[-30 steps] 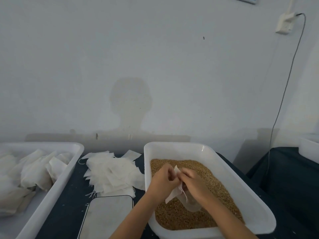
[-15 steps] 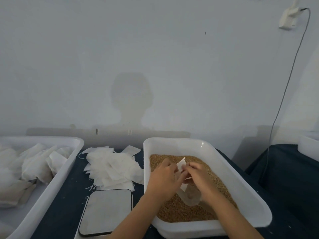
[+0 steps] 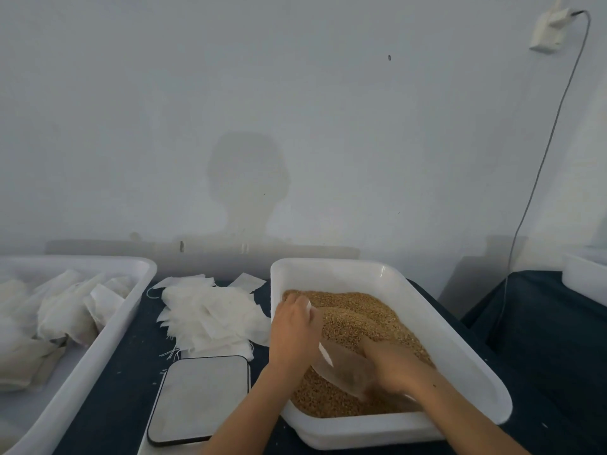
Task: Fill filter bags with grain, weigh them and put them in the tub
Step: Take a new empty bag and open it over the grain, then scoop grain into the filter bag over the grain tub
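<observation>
A dark cloth-covered table [image 3: 108,399] is set against a plain pale wall [image 3: 295,110]. At far left, a white plastic tub [image 3: 108,330] is loaded with filled bags [image 3: 62,310]. Beside it, thin white empty bags [image 3: 210,316] are heaped loosely, and a flat rounded-corner scale [image 3: 200,397] is placed in front of them. At centre, a white rectangular tray [image 3: 460,359] is filled with granular tan grain [image 3: 358,326]. A translucent bag [image 3: 341,369] is held low over the grain: its mouth is pinched by the left hand [image 3: 292,336], while the right hand [image 3: 391,364] is curled at its lower end. A cable [image 3: 538,165] is hung from a wall socket [image 3: 550,32].
</observation>
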`<state>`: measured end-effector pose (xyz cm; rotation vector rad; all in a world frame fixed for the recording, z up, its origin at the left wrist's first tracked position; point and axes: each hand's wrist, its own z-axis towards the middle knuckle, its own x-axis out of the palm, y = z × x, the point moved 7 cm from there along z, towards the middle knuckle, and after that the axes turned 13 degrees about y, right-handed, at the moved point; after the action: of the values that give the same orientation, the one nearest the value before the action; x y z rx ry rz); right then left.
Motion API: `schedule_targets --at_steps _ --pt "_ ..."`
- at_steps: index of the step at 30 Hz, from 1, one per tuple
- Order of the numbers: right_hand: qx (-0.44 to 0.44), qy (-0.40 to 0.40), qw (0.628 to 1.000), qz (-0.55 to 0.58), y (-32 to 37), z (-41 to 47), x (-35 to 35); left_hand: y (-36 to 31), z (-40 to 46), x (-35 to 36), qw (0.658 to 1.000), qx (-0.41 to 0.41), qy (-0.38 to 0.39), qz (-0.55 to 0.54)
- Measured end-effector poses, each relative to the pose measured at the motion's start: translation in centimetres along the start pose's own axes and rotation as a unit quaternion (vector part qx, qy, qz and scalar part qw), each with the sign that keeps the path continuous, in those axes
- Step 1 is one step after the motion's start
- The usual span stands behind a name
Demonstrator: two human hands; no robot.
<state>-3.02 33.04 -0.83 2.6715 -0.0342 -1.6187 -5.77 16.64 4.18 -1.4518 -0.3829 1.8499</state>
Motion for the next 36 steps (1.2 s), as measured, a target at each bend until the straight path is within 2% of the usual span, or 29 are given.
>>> schedule_targets --at_steps 4,9,14,18,21,25,32,36 --pt "-0.021 -0.024 0.998 -0.063 0.7 -0.1 0.2 0.7 0.2 0.9 0.999 -0.028 0.033 0.004" --pt "-0.036 -0.142 0.989 -0.024 -0.5 -1.3 -2.7 0.9 0.1 1.1 0.999 -0.019 0.022 -0.013" --pt "0.045 -0.170 0.967 -0.186 -2.3 -2.3 -6.2 0.9 0.2 1.1 0.999 -0.014 0.017 -0.024" --pt "0.044 -0.187 0.948 -0.255 -1.6 -1.4 -6.4 0.8 0.3 1.3 0.999 -0.014 0.026 -0.013" --pt "0.011 -0.176 0.959 -0.222 -0.8 -0.1 -5.4 0.7 0.3 1.2 1.000 -0.013 0.028 -0.003" --pt "-0.032 -0.147 0.981 -0.124 -0.5 1.0 -4.0 0.6 0.2 1.1 0.999 -0.013 0.030 0.011" --pt "-0.044 -0.090 0.995 -0.012 -1.9 1.0 -3.1 -0.8 0.1 0.0 0.996 0.053 -0.011 0.064" --pt "-0.040 -0.093 0.994 0.048 -3.7 -0.9 -4.1 -0.9 0.5 0.2 0.992 0.061 0.010 0.106"
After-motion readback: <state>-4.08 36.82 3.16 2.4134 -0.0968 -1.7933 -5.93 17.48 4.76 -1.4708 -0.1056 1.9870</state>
